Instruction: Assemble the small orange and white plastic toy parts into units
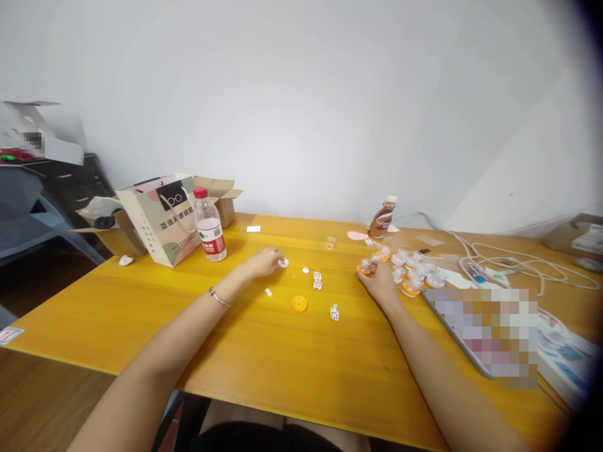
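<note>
Soft, bright light covers the wall (301, 113) beyond the hands (266, 262) (379, 281); shadows on the worktop (264, 351) near them are faint. Small white parts (317, 277) between them look slightly blurred. Farther right, pixelation masks a grey-edged panel (475, 333), and dark, fuzzy curves swallow the corners.

1. A paper bag (159, 242) printed with a pair of glasses is stood on the wooden table (245, 361), and a cardboard box (226, 206) is partly hidden behind it.
2. A water bottle (211, 229) capped in red is placed just beside the bag.
3. A brown drink bottle (381, 220) with a pale cap is seen near the wall (301, 113).
4. White cables (542, 282) are strewn at the right.
5. What may be a tablet (480, 336) is laid there too, its face blurred.
</note>
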`<control>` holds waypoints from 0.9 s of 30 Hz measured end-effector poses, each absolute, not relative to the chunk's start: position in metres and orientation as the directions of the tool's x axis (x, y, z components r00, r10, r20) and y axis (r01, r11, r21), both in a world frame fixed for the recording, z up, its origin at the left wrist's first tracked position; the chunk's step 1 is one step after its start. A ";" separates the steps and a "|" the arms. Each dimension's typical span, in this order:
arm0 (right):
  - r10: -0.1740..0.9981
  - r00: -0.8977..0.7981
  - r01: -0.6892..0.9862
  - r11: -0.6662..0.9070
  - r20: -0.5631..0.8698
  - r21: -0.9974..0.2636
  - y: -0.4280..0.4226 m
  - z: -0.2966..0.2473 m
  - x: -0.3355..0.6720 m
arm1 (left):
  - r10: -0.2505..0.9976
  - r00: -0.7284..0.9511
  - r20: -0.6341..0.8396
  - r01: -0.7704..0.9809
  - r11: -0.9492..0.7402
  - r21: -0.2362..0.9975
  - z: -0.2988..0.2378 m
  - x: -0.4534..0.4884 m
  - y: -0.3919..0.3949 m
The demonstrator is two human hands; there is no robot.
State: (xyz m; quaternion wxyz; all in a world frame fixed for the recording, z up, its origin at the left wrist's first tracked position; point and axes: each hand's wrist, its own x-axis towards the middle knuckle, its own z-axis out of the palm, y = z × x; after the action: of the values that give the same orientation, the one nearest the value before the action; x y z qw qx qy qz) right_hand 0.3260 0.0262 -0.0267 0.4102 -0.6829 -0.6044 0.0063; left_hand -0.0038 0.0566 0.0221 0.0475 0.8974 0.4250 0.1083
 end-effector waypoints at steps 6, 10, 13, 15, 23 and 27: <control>0.698 0.329 0.839 0.094 0.636 -0.536 0.022 -0.025 0.313 | 0.776 0.566 0.278 0.810 -0.587 -0.008 0.011 0.009 0.048; 0.678 0.307 0.816 0.173 0.668 -0.552 0.020 -0.021 0.308 | 0.766 0.543 0.345 0.821 -0.570 -0.026 0.012 0.018 0.040; 0.688 0.296 0.786 0.218 0.662 -0.578 0.019 -0.019 0.305 | 0.676 0.593 0.437 0.756 -0.655 -0.012 0.015 0.024 0.037; 0.694 0.277 0.762 0.263 0.665 -0.592 0.019 -0.019 0.303 | 0.623 0.629 0.465 0.707 -0.707 -0.009 0.015 0.029 0.037; 0.717 0.219 0.732 0.327 0.661 -0.597 0.020 -0.024 0.298 | 0.582 0.684 0.440 0.655 -0.755 -0.018 0.005 0.046 0.042; 0.718 0.204 0.733 0.339 0.665 -0.590 0.019 -0.024 0.298 | 0.584 0.701 0.409 0.652 -0.757 -0.036 0.005 0.049 0.042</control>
State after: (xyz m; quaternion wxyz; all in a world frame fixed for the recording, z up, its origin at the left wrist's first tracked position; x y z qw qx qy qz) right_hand 0.2978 0.0194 -0.0240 0.5211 -0.5750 -0.6307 -0.0070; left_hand 0.0486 0.0424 0.0047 -0.0893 0.9179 0.3368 0.1898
